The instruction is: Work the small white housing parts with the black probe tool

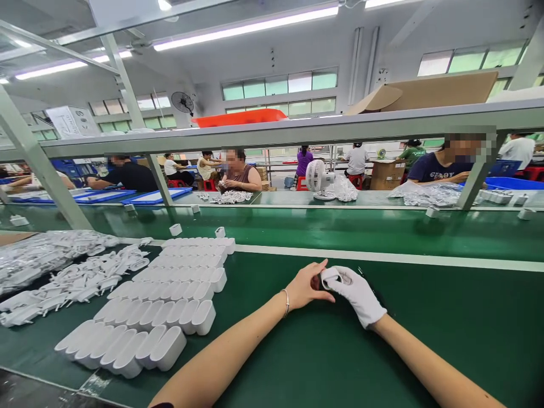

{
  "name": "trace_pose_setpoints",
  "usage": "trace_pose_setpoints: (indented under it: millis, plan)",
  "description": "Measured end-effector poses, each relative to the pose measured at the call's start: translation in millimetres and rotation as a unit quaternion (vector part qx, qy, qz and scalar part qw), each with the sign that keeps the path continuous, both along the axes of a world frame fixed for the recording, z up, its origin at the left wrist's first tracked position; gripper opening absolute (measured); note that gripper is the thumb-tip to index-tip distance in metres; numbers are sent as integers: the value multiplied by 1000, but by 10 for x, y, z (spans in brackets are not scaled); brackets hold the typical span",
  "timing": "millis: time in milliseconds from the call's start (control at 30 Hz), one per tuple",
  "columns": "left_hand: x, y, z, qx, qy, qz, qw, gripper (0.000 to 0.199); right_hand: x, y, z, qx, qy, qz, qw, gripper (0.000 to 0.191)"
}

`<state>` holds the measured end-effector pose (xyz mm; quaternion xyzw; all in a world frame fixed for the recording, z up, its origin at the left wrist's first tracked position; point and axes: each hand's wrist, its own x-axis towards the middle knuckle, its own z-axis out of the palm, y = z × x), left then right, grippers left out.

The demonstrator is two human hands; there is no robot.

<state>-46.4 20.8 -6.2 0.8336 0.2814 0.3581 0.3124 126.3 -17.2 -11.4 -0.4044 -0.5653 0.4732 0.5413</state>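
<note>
My right hand (359, 297), in a white glove, is closed on a small white plastic housing (330, 277) with a hollow opening. Just left of it is my left hand (306, 287), bare, with a bracelet at the wrist. Its thumb and index finger are spread apart around the near end of the housing; the other fingers curl partly out of sight, and whether they touch it I cannot tell. To the left, several rows of white oval housings (168, 345) stand on the green work surface (297, 362). Beyond them lies a pile of small white plastic parts (91, 275).
A clear plastic bag of white parts (38, 255) lies at far left. Behind a pale strip, a green belt (297, 226) carries scattered white pieces. An overhead shelf (263, 137) crosses above on slanted posts. A white fan (317, 178) and several co-workers are on the far side.
</note>
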Motion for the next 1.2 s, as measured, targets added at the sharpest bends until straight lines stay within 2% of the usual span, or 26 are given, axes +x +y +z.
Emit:
trace_pose_setpoints:
  millis: [67, 133, 200, 300, 400, 567, 767, 867, 933, 1033, 1133, 1200]
  plan:
    - [38, 23, -34, -78, -50, -2, 996, 72, -2, 21, -24, -14, 38, -24, 999, 53]
    - [46, 44, -51, -143, -92, -11, 985, 62, 16, 26, -14, -25, 38, 13, 999, 54]
    - [31, 60, -52, -201, -123, -21, 972, 64, 59, 23, 25, -33, 11, 59, 998, 54]
    - [-6, 74, -36, -275, -143, -33, 950, 73, 123, 4, 92, -62, -61, 72, 994, 54]
    - [-30, 78, -17, -320, -139, -45, 936, 70, 127, -29, 118, -114, -140, 64, 981, 46]
    - [-44, 46, 16, -328, -121, -55, 935, 53, 25, -82, 107, -101, -146, 25, 984, 43]
    - [-25, 22, 9, -250, -92, -48, 963, 54, -36, -132, 116, -96, -137, 17, 986, 44]
    - [-38, 28, 0, -161, -71, -33, 984, 54, 73, -86, 124, -24, -232, 0, 972, 42]
    - [-67, 26, 5, -81, -54, -13, 995, 53, 218, -23, 151, 44, -324, -29, 945, 40]
    - [-110, -9, 34, 42, -11, -8, 999, 37, 471, 72, 229, 93, -465, -117, 873, 39]
    - [-104, -79, 80, 135, 36, -32, 990, 21, 654, 120, 303, 39, -561, -239, 792, 36]
    - [-81, -128, 114, 181, 61, -44, 981, 21, 715, 127, 320, -16, -572, -279, 771, 37]
